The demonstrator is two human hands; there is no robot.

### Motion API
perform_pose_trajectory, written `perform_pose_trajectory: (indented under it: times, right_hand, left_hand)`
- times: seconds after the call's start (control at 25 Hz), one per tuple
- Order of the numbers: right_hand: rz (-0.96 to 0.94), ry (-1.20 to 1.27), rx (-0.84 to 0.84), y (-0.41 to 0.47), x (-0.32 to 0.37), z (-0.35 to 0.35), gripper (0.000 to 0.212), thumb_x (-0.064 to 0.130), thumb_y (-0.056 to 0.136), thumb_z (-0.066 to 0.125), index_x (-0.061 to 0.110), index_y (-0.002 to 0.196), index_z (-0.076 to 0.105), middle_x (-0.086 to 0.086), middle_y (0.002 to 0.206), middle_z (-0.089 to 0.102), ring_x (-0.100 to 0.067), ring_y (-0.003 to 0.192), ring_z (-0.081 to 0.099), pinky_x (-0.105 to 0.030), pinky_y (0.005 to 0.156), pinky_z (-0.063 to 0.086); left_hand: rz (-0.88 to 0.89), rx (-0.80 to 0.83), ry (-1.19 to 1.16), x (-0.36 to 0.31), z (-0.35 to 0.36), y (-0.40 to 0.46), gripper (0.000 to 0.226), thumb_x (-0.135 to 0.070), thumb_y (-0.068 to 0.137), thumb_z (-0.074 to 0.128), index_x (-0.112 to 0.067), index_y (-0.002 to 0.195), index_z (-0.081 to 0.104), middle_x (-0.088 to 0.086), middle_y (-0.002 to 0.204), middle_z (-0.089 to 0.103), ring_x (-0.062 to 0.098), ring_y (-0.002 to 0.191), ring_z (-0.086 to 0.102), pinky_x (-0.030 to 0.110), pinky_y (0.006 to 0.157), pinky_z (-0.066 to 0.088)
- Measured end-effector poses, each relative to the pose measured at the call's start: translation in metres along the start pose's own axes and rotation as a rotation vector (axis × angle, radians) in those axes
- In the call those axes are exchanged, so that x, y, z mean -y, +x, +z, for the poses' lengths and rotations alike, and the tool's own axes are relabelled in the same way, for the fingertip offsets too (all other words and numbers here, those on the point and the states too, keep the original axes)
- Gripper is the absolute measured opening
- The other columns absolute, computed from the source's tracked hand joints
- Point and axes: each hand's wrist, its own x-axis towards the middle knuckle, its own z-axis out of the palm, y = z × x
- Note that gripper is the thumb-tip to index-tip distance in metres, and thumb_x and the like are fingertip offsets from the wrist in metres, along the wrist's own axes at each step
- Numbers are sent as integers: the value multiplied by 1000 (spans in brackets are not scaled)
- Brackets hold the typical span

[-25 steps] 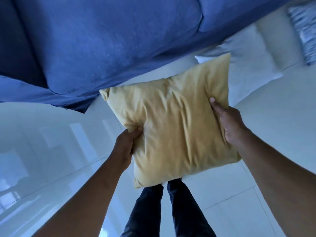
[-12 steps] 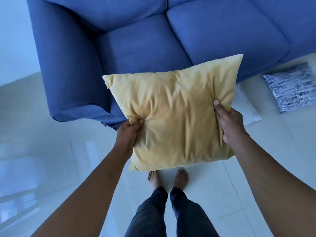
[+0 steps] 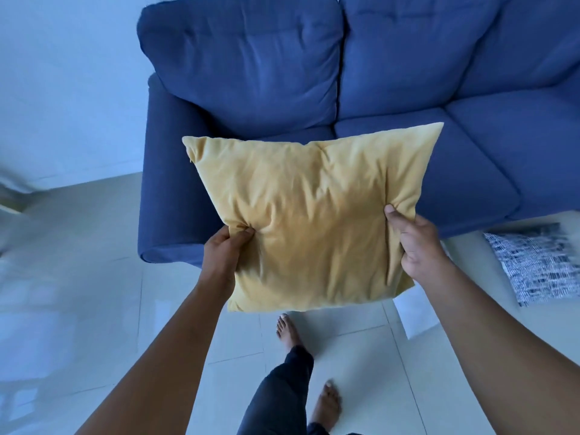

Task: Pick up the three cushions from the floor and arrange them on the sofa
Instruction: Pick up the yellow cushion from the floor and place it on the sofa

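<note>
Both hands pinch the yellow cushion (image 3: 314, 215) by its side edges, left hand (image 3: 224, 249) at eight o'clock, right hand (image 3: 414, 243) at four, keeping it flat and aimed at the sofa (image 3: 251, 64) seat at twelve; the patterned cushion (image 3: 533, 265) lies on the floor at three

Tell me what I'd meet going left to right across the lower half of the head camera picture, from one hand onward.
Left hand gripping the cushion's edge → square yellow fabric cushion → right hand gripping its other edge → navy-and-white patterned cushion lying on the pale tiled floor.
</note>
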Motion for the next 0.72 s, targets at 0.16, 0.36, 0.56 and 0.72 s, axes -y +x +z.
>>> perform_pose_trajectory:
  times: [0.16, 0.36, 0.56, 0.72]
  right_hand:
    - [11, -1, 88, 26, 28, 40, 18, 22, 87, 79, 14, 103, 77, -5, 105, 81, -23, 103, 76, -47, 102, 55]
    - [26, -75, 174, 70, 65, 96, 25, 14, 81, 81, 11, 106, 75, -7, 106, 81, -28, 111, 72, -48, 104, 52]
    - [-17, -147, 116, 128, 83, 156, 30, 18, 78, 87, 11, 105, 76, -6, 109, 80, -26, 111, 72, -50, 109, 49]
    - [-41, -118, 77, 164, 97, 188, 21, 19, 79, 87, 15, 96, 76, -3, 105, 80, -25, 111, 71, -50, 110, 48]
  left_hand:
    - [32, 11, -42, -38, -10, 42, 19, -16, 83, 70, -12, 100, 77, 4, 93, 79, 22, 92, 71, 37, 86, 57]
    - [23, 10, -50, -74, -18, 108, 36, -29, 79, 79, -6, 107, 78, 20, 114, 79, 31, 103, 72, 51, 102, 56]
    - [35, -39, -56, -102, -22, 185, 34, -24, 92, 80, 7, 99, 72, 14, 108, 79, 32, 104, 72, 56, 110, 54]
    - [32, -53, -98, -127, -18, 230, 30, -23, 92, 80, 6, 95, 75, 16, 109, 79, 28, 103, 71, 55, 111, 53]
